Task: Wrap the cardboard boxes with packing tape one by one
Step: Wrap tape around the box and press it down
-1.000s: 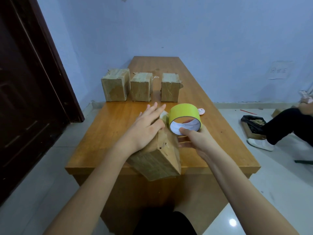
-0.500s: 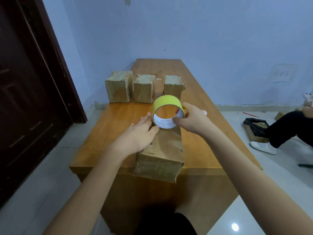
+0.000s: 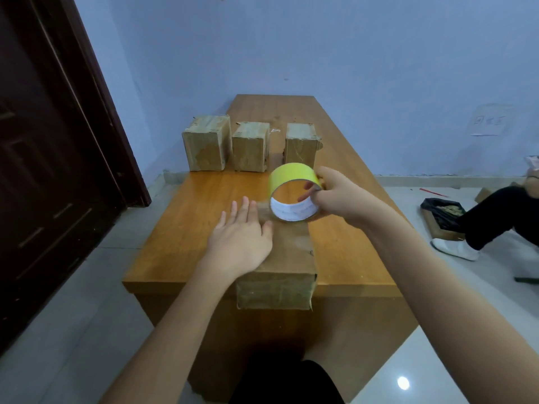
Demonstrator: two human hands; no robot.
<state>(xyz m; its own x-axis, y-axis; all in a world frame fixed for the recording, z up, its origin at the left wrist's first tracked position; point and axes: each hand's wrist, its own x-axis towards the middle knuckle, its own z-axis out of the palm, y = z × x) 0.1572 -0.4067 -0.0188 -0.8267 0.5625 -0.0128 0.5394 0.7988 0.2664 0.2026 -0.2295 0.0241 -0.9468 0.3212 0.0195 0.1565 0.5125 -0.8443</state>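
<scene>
At the near edge of the smooth wooden table (image 3: 186, 228) lies a tape-glossed cardboard box (image 3: 287, 258), its long axis running away from the person, its near end just over the edge. Flat on its top left side rests the left hand (image 3: 242, 237), fingers straight and spread. Above the far end, the right hand (image 3: 338, 196) pinches a round yellow tape roll (image 3: 293, 196), its opening facing the camera. Farther back, three blocky boxes (image 3: 250, 147) stand in a row, bare wood between.

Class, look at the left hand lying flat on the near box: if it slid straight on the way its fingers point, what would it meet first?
Probably the middle box of the far row; the left hand points across bare table toward it, though depth is uncertain.
</scene>
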